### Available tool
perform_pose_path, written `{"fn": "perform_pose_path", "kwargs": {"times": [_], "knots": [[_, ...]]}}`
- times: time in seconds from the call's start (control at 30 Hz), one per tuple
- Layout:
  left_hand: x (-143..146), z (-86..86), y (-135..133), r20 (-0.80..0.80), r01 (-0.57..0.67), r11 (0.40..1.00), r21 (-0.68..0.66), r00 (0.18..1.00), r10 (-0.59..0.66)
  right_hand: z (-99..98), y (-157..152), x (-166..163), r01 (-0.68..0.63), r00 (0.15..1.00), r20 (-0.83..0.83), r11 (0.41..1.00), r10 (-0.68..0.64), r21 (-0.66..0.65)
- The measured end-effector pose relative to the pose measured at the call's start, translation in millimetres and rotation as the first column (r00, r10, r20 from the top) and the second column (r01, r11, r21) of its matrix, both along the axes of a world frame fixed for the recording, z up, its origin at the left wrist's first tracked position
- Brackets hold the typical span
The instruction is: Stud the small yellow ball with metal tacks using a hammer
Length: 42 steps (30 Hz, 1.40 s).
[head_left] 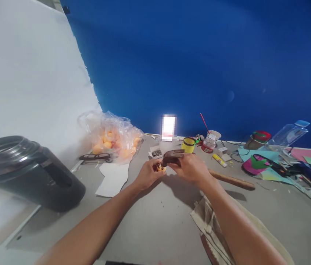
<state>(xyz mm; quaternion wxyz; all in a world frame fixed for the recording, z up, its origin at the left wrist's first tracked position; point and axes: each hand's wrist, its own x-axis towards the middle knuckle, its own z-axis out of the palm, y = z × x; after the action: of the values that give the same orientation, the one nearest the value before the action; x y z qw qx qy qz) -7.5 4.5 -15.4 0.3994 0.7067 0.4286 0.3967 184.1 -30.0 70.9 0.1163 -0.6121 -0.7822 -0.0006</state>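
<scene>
My left hand (149, 173) is closed around a small yellow-orange round piece (161, 168) with dark and shiny spots, its kind too small to make out. Gripped near its head by my right hand (190, 167) is a hammer (172, 157). The hammer's dark metal head is over the round piece, and whether they touch is not clear. Its wooden handle (232, 179) sticks out to the right beyond my forearm. Just behind my left hand stands a small open box (156, 152) of tiny dark metal bits.
A big dark flask (34, 173) stands at left, near glasses (96, 158), white paper (114, 180) and a plastic bag (114, 138) of orange balls. Behind are a yellow cup (188, 145) and a jar (208, 144). A cloth (207, 213) lies under my right forearm; a bottle (289, 134) stands right.
</scene>
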Motion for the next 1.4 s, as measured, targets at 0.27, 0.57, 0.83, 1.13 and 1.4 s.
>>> {"fn": "perform_pose_path", "kwargs": {"times": [0.27, 0.57, 0.83, 1.13, 1.4], "knots": [[0.5, 0.6, -0.4, 0.033, -0.009, 0.998, -0.063, 0.999, 0.011, 1.4, -1.2, 0.0, -0.045, 0.995, -0.083, 0.999, 0.048, 0.031], [1.0, 3.1, -2.6, 0.046, -0.005, 0.998, -0.059, 0.999, 0.008, -1.8, 0.1, 0.5, -0.069, 0.991, -0.111, 0.996, 0.075, 0.06], [1.2, 3.4, -2.2, 0.041, -0.039, 0.995, -0.09, 0.998, 0.043, 1.8, 0.2, 5.3, -0.048, 0.986, -0.151, 0.986, 0.073, 0.162], [1.1, 3.7, -1.2, 0.085, -0.002, 0.99, -0.14, 0.996, 0.014, -1.3, 1.7, 4.0, -0.05, 0.986, -0.151, 0.993, 0.066, 0.107], [0.7, 8.4, -2.4, 0.116, 0.01, 0.986, -0.169, 0.993, 0.01, -1.8, 3.8, 3.7, -0.01, 0.992, -0.128, 1.0, 0.01, -0.001]]}}
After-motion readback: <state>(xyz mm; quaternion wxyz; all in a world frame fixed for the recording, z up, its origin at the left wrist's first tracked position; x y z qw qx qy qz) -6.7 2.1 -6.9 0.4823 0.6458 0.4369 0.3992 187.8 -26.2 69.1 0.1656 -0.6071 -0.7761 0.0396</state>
